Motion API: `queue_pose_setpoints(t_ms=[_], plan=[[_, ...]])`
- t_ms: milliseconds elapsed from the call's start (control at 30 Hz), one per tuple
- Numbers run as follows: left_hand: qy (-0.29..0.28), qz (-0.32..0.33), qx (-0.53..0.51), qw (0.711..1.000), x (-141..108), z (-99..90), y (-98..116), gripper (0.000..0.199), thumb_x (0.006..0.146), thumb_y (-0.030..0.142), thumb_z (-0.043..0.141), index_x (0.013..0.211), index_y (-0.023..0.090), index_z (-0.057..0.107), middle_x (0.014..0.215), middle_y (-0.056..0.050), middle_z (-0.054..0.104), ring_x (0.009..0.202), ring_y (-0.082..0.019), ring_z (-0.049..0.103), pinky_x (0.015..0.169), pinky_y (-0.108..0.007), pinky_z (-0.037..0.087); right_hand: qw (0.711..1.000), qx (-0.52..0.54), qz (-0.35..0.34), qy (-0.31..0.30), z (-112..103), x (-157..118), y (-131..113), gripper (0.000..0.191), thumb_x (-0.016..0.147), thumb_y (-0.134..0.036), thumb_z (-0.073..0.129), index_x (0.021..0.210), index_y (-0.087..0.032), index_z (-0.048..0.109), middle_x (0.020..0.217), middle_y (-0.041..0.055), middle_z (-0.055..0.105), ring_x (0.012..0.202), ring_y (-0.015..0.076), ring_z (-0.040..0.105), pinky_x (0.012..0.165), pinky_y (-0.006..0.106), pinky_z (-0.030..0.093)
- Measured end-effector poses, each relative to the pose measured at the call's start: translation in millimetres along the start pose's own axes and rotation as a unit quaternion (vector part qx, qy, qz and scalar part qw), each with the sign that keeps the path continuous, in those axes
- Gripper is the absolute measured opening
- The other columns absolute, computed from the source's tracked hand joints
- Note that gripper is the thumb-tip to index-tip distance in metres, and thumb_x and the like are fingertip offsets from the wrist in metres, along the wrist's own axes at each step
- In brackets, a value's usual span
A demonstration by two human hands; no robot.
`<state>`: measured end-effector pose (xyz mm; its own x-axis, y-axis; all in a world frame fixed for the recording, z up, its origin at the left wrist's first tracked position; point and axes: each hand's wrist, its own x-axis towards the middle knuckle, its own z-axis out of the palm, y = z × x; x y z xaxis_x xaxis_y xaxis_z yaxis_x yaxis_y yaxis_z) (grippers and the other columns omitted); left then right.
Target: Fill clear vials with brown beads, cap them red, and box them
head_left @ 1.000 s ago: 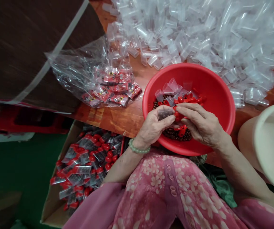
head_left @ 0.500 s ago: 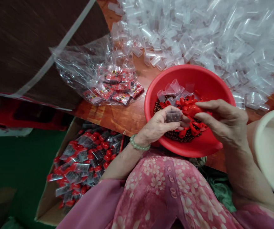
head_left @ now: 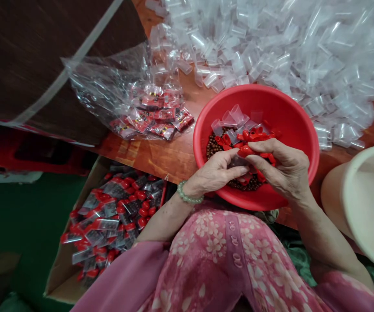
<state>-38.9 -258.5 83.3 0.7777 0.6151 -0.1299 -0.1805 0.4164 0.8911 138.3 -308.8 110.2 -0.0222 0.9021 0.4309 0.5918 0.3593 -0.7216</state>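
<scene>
Over the red basin (head_left: pixel 304 130), my left hand (head_left: pixel 216 173) is closed around a small clear plastic tube (head_left: pixel 237 161), partly hidden by the fingers. A red cap (head_left: pixel 245 151) is pinched between the thumb and fingers of my right hand (head_left: pixel 282 167), right at the tube's end. Whether the cap is seated on it I cannot tell. Inside the basin lie brown beads (head_left: pixel 213 148), loose red caps (head_left: pixel 255 133) and several empty clear tubes (head_left: pixel 236 113).
Clear tubes (head_left: pixel 271 47) are heaped across the back of the wooden table (head_left: pixel 151 161). Red packets (head_left: pixel 164 115) lie in a clear bag. Below left, a cardboard box (head_left: pixel 60 277) holds red-capped tubes (head_left: pixel 108 223). A cream bucket (head_left: pixel 346 190) stands at right.
My right hand has moved left with the red cap, bringing it up to the tube in my left hand. The left hand has stayed nearly in place.
</scene>
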Motion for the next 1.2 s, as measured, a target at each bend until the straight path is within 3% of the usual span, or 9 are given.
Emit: queue_pose_setpoints(t_ms=[133,367,633,767,900,1033,1200], plan=[[0.015,-0.024,0.026,0.999,1.6,1.4,-1.6,0.034,0.083,0.042,0.078,0.096,0.015,0.061,0.078,0.001,0.064,0.067,-0.01,0.057,0.064,-0.023,0.045,1.0,-0.014,0.002,0.01,-1.5,-3.5,0.8,0.014,0.09,-0.022,0.075,0.103,-0.026,0.077,0.094,0.0015,0.082,0.085,0.0179,0.078,0.08,0.031,0.062],[-0.019,-0.035,0.086,0.995,1.0,0.9,1.1,0.021,0.092,0.035,0.064,0.093,0.016,0.057,0.078,0.0,0.062,0.067,-0.009,0.055,0.064,-0.024,0.045,0.986,0.094,0.139,0.019,1.1,-14.4,10.1,0.017,0.09,-0.032,0.075,0.106,-0.025,0.076,0.096,0.0007,0.081,0.086,0.0172,0.077,0.083,0.034,0.063],[-0.006,0.006,0.13,0.991,4.4,1.4,0.6,0.012,0.09,0.025,0.065,0.096,0.017,0.059,0.078,0.002,0.059,0.071,-0.011,0.053,0.07,-0.026,0.046,0.981,0.097,0.157,0.067,11.7,-15.9,3.7,0.014,0.09,-0.032,0.075,0.103,-0.026,0.076,0.093,0.0003,0.078,0.084,0.0161,0.074,0.084,0.034,0.061],[0.012,0.02,0.125,0.992,5.2,2.5,-0.6,0.013,0.088,0.021,0.065,0.101,0.016,0.062,0.081,0.002,0.061,0.077,-0.012,0.055,0.077,-0.027,0.048,0.984,0.088,0.139,0.076,15.2,-19.3,2.8,0.015,0.09,-0.029,0.076,0.105,-0.027,0.076,0.094,-0.0005,0.078,0.084,0.0152,0.074,0.084,0.033,0.06],[0.014,0.009,0.096,0.995,5.8,2.9,0.2,0.018,0.084,0.023,0.068,0.098,0.015,0.061,0.078,0.003,0.057,0.072,-0.011,0.05,0.074,-0.026,0.044,0.987,0.075,0.121,0.068,13.9,-23.3,5.3,0.015,0.092,-0.028,0.075,0.107,-0.027,0.075,0.098,0.0002,0.079,0.087,0.0159,0.075,0.084,0.033,0.06],[0.023,0.005,0.131,0.991,6.6,2.3,-4.8,0.016,0.082,0.025,0.067,0.094,0.016,0.059,0.078,0.003,0.054,0.072,-0.012,0.047,0.07,-0.027,0.041,0.997,0.014,0.048,0.051,10.3,-20.7,5.1,0.015,0.092,-0.024,0.073,0.107,-0.027,0.074,0.098,0.001,0.079,0.086,0.017,0.075,0.08,0.033,0.06],[0.031,0.015,0.16,0.986,8.5,0.8,-11.8,0.017,0.082,0.024,0.067,0.096,0.017,0.06,0.088,-0.001,0.06,0.081,-0.015,0.052,0.077,-0.029,0.044,0.996,-0.072,-0.045,-0.01,4.2,-15.7,2.8,0.018,0.096,-0.019,0.067,0.112,-0.027,0.07,0.099,0.0027,0.078,0.087,0.0194,0.074,0.082,0.036,0.06]])
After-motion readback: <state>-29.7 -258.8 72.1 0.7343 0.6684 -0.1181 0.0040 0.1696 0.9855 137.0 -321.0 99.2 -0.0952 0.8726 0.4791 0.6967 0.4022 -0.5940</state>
